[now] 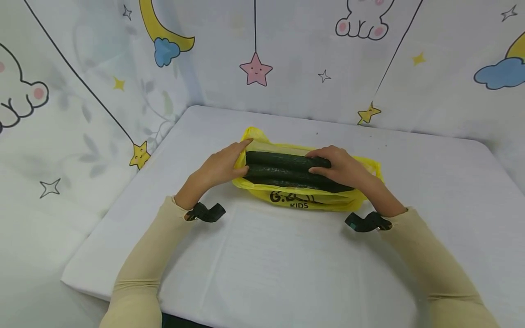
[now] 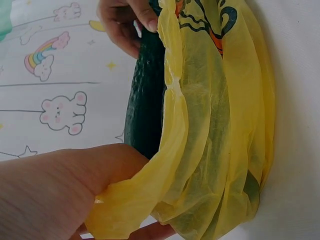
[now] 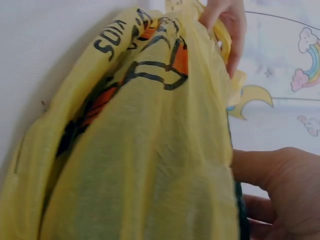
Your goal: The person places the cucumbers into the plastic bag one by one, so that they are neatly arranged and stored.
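Note:
Two long dark green cucumbers, a back one (image 1: 275,159) and a front one (image 1: 279,176), lie side by side in the open yellow plastic bag (image 1: 342,199). My right hand (image 1: 346,167) grips the back cucumber near its right part, thumb toward me and fingers over the far side. At the bag's left end my left hand (image 1: 219,165) holds the bag's edge by the cucumber ends. In the left wrist view, the bag rim (image 2: 172,120) covers part of the left thumb. The right wrist view shows mostly bag, which hides most of the cucumber there.
A white-covered table (image 1: 287,264) lies under the bag. Behind it and at the left hangs a white cloth (image 1: 295,41) printed with stars, moons and bears. A black strap (image 1: 209,212) sits at the left wrist, another strap (image 1: 365,222) at the right.

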Demonstrator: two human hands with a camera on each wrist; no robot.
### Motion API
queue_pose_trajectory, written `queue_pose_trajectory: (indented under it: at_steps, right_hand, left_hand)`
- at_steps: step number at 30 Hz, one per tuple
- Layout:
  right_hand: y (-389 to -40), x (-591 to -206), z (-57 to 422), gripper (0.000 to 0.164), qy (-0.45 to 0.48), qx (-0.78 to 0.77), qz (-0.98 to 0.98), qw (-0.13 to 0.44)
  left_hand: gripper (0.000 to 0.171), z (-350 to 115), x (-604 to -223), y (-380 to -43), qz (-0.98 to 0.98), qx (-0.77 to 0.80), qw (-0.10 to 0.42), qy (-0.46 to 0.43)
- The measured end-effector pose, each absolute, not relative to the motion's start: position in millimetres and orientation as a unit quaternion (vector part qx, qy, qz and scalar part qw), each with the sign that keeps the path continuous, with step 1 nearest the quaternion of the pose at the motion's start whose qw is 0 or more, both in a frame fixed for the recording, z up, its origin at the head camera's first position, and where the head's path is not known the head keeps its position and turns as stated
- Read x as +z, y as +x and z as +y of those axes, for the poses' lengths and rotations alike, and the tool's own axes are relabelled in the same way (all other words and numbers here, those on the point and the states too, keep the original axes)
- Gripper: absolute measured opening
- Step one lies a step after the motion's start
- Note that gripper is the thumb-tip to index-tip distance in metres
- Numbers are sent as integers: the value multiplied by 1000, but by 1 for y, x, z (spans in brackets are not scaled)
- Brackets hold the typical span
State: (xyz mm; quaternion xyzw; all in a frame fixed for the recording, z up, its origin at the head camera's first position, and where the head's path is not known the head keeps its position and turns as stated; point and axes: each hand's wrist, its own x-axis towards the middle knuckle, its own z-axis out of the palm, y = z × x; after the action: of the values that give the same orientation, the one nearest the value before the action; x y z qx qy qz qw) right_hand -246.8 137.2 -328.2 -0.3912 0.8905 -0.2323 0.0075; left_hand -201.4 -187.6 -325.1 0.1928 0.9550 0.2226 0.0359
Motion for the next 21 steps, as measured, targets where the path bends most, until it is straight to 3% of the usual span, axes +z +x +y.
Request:
queue_pose_trajectory:
  at_steps: [13,21]
  right_hand:
    - [-244,-325,144,34,-373,-252,893,-1]
    - [-241,-325,155,30,-366,-266,892,1]
  left_hand:
    - [74,-186,-325,-202,959,205,30,192]
    - [74,-184,-327,-198,962,175,-4,210]
